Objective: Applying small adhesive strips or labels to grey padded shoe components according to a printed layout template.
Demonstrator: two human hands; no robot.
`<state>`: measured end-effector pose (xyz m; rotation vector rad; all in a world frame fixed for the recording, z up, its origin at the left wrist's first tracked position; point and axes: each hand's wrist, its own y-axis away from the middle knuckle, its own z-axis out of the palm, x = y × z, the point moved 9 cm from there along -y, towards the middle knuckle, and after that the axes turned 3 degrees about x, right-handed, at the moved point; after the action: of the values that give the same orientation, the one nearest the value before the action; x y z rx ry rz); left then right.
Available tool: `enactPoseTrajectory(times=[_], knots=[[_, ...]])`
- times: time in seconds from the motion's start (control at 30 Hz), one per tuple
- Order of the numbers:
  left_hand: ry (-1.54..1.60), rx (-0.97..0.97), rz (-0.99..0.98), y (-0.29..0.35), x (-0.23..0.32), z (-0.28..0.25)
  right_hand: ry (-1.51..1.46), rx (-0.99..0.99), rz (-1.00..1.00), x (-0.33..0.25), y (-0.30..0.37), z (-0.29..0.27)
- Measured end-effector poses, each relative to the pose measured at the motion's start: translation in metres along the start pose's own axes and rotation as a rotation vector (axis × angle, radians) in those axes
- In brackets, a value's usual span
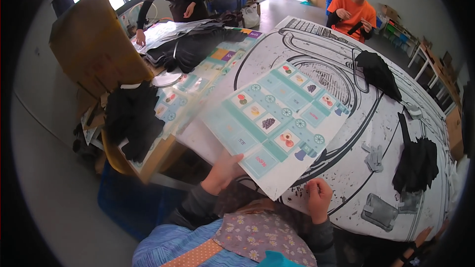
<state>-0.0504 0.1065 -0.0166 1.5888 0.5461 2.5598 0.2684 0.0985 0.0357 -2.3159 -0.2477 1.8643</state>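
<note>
A large printed sheet (pixel 257 141) lies tilted in front of me, pale teal and white, with rows of train wagons and small fruit pictures. My left hand (pixel 222 173) is closed on its near left edge, thumb on top and fingers hidden below. Just right of the sheet's near corner, my right hand (pixel 319 199) is curled into a loose fist, apart from the sheet. Whether anything small is in that fist I cannot make out. Beneath the sheet spreads a white table cover (pixel 346 168) with bold black line drawings.
Black cloth bundles (pixel 418 163) and grey flat pouches (pixel 380 211) lie at the right. Leftward are a black cloth pile (pixel 133 118), more printed sheets (pixel 193 89) and a cardboard box (pixel 96 34). Two people (pixel 354 10) work across the table; another person's hands (pixel 420 240) show lower right.
</note>
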Motion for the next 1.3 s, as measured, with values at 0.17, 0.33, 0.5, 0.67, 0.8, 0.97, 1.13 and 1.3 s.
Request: enactPoseTrajectory(times=[0.17, 0.33, 0.5, 0.67, 0.8, 0.97, 1.13, 1.3], knots=[[-0.059, 0.069, 0.209, -0.011, 0.022, -0.012, 0.083, 0.059, -0.040, 0.018, 0.012, -0.019], [-0.031, 0.159, 0.351, -0.028, 0.035, -0.026, 0.042, 0.035, 0.023, 0.011, 0.009, -0.006], [-0.088, 0.241, 0.465, -0.031, 0.041, -0.029, 0.017, 0.145, 0.011, 0.000, 0.001, -0.006], [-0.052, 0.243, 0.481, -0.036, 0.040, -0.035, 0.154, 0.017, -0.009, 0.006, 0.000, 0.002], [-0.111, 0.209, 0.541, -0.030, 0.040, -0.023, 0.208, -0.054, -0.050, 0.003, 0.005, 0.005], [-0.165, 0.231, 0.603, -0.023, 0.040, -0.030, 0.175, -0.016, -0.175, -0.009, 0.008, 0.004], [-0.143, 0.220, 0.577, -0.017, 0.047, -0.021, -0.007, -0.057, -0.175, -0.012, 0.011, 0.007], [-0.186, 0.235, 0.581, -0.022, 0.047, -0.016, 0.224, -0.325, -0.351, -0.026, 0.022, 0.022]])
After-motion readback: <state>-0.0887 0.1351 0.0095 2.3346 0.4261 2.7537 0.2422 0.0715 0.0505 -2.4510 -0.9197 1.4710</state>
